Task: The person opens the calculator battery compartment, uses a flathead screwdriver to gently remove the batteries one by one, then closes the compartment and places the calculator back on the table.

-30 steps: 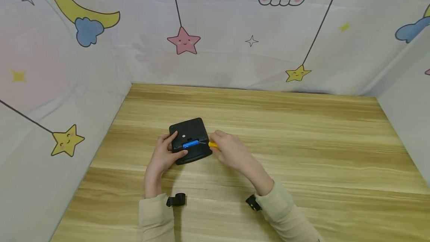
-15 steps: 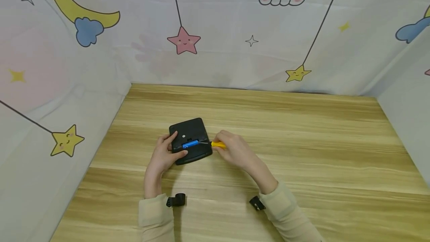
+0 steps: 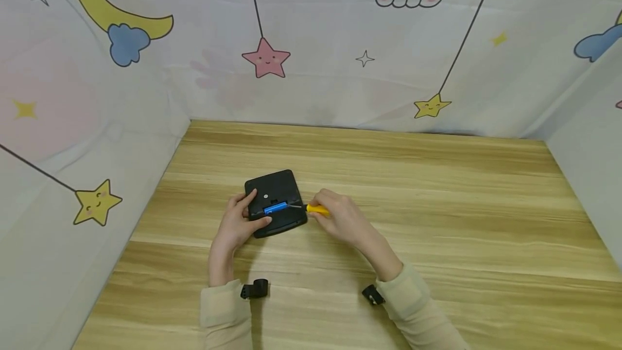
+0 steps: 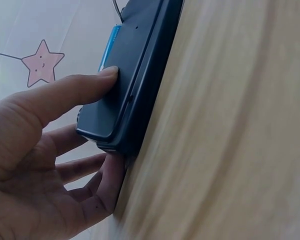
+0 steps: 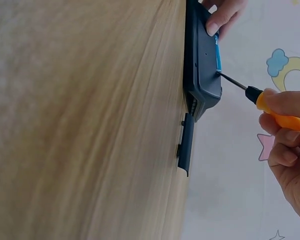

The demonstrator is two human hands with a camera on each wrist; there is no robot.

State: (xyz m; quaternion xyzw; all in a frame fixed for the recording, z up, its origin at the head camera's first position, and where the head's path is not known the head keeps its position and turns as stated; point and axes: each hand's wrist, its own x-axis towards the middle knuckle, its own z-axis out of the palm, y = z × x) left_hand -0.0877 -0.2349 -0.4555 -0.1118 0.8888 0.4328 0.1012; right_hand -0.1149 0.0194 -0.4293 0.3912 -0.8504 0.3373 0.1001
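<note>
A flat black device (image 3: 274,182), like a calculator lying face down, shows its battery slot with a blue battery (image 3: 276,208) in it. My left hand (image 3: 237,226) grips the device by its left side. Its thumb (image 4: 75,95) presses on the back, and fingers curl at the edge and underneath. In my right hand (image 3: 337,217) is a screwdriver with a yellow handle (image 3: 318,209), black collar and thin metal shaft (image 5: 234,80). The shaft's tip sits right at the battery's right end.
A small black cover piece (image 5: 186,142) with little tabs lies on the wooden table beside the device, hidden behind the right hand in the head view. Printed cloth (image 3: 320,85) hangs around the table's back and sides.
My right hand has drawn back a little to the right, and more of the yellow handle shows. The left hand, device and battery stay in place.
</note>
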